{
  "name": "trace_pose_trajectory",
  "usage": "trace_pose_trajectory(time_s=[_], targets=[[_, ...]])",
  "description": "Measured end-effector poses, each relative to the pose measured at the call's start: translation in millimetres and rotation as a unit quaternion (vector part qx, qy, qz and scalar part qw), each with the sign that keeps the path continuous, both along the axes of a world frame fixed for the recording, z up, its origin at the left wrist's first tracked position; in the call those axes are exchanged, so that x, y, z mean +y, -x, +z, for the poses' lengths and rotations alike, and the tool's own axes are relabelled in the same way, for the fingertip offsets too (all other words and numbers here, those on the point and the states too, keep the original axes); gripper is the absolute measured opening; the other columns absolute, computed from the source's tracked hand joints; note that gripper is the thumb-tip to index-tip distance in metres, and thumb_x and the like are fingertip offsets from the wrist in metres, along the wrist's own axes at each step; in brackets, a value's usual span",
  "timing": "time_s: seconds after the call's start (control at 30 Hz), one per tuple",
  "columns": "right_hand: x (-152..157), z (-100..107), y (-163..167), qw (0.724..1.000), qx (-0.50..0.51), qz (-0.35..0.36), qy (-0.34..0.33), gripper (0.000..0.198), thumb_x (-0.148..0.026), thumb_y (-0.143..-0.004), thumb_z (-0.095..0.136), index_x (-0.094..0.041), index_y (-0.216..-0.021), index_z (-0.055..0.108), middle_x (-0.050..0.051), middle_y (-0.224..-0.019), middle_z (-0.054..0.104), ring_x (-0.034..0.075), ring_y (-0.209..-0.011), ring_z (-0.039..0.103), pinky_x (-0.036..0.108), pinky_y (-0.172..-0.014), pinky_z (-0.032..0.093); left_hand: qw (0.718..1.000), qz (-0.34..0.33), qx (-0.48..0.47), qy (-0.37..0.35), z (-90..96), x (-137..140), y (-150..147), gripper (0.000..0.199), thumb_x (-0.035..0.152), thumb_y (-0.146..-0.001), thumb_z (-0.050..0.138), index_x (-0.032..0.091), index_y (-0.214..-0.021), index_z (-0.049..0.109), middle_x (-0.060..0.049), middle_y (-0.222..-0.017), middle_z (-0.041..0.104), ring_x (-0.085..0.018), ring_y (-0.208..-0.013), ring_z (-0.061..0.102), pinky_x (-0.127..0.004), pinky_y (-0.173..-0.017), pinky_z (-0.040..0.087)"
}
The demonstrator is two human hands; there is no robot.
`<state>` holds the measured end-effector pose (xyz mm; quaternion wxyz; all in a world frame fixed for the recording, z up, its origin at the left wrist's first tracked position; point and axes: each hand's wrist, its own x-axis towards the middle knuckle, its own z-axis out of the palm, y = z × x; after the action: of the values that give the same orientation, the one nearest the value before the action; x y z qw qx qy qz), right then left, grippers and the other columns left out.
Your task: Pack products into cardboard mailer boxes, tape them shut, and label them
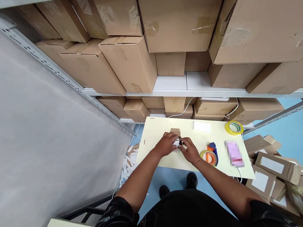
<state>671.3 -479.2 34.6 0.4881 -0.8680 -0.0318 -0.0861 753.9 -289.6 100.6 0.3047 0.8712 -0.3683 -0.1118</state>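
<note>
My left hand (166,144) is closed on a small shiny silver-and-dark object (176,142), whose kind I cannot make out. Fingers of my right hand (191,151) pinch the same object from the other side. Beneath it, a small open cardboard box (175,131) shows its raised flap; the hands hide most of the rest. To the right of my right hand lies a tape dispenser (212,151) with a blue-and-orange body and a roll of tape.
The pale table (149,132) also carries a white slip (202,126), a yellow tape roll (233,127) and a pink, blurred phone-like item (235,153). Shelves with cardboard boxes (184,18) rise behind it. More boxes (278,166) are piled on the floor at right.
</note>
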Motion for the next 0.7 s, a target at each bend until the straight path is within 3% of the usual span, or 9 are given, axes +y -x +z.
trace_pose_trajectory(time_s=[0.13,0.27,0.37,0.43,0.47,0.57,0.7], targets=[[2,-4,-2,0.998,0.037,-0.013,-0.058,0.036,-0.026,-0.088,0.059,-0.027,-0.125,0.061,0.008,-0.121,0.058,0.021,-0.095,0.065,0.041,-0.088,0.058,0.998,0.042,0.013,0.038,-9.8,1,10,0.057,0.017,-0.078,0.074,0.024,-0.134,0.065,-0.009,-0.137,0.058,-0.031,-0.126,0.049,-0.047,-0.112,0.044],[3,-11,-3,0.988,0.064,-0.051,-0.131,0.053,-0.02,-0.079,0.058,-0.028,-0.131,0.057,0.008,-0.127,0.058,0.022,-0.102,0.066,0.038,-0.083,0.059,0.992,0.091,-0.007,0.083,-21.2,6,27,0.048,0.013,-0.083,0.066,0.025,-0.13,0.067,-0.008,-0.149,0.05,-0.03,-0.139,0.042,-0.048,-0.12,0.037],[1,-12,0,0.975,0.092,-0.111,-0.167,0.06,-0.025,-0.078,0.062,-0.026,-0.137,0.052,0.011,-0.129,0.06,0.024,-0.103,0.067,0.038,-0.082,0.06,0.957,0.257,0.002,0.131,-33.4,10,43,0.057,0.02,-0.081,0.072,0.023,-0.137,0.058,-0.012,-0.148,0.049,-0.031,-0.14,0.043,-0.051,-0.118,0.039],[-2,-10,3,0.968,0.116,-0.144,-0.17,0.054,-0.032,-0.081,0.063,-0.023,-0.134,0.054,0.011,-0.122,0.065,0.024,-0.097,0.069,0.038,-0.08,0.06,0.915,0.364,0.069,0.161,-42.1,11,52,0.062,0.027,-0.08,0.076,0.02,-0.137,0.055,-0.014,-0.141,0.053,-0.03,-0.128,0.055,-0.049,-0.106,0.05],[-2,-7,5,0.968,0.122,-0.142,-0.165,0.048,-0.035,-0.083,0.062,-0.022,-0.128,0.057,0.01,-0.116,0.067,0.024,-0.095,0.069,0.039,-0.079,0.06,0.901,0.381,0.114,0.173,-45.6,11,55,0.056,0.029,-0.082,0.074,0.02,-0.134,0.056,-0.014,-0.135,0.057,-0.028,-0.119,0.061,-0.046,-0.098,0.055],[-2,5,10,0.988,0.084,-0.075,-0.108,0.031,-0.035,-0.085,0.061,-0.022,-0.113,0.063,0.008,-0.106,0.069,0.025,-0.098,0.068,0.041,-0.086,0.059,0.914,0.312,0.169,0.195,-49.2,9,61,0.03,0.027,-0.089,0.063,0.02,-0.119,0.062,-0.009,-0.119,0.064,-0.022,-0.103,0.067,-0.036,-0.085,0.057],[1,17,11,1.0,0.011,-0.026,0.011,0.037,-0.03,-0.084,0.061,-0.023,-0.12,0.061,0.011,-0.118,0.065,0.025,-0.102,0.066,0.043,-0.091,0.056,0.952,0.233,0.102,0.168,-39.3,10,60,0.036,0.021,-0.089,0.059,0.021,-0.125,0.059,-0.01,-0.125,0.063,-0.021,-0.104,0.067,-0.035,-0.087,0.056]])
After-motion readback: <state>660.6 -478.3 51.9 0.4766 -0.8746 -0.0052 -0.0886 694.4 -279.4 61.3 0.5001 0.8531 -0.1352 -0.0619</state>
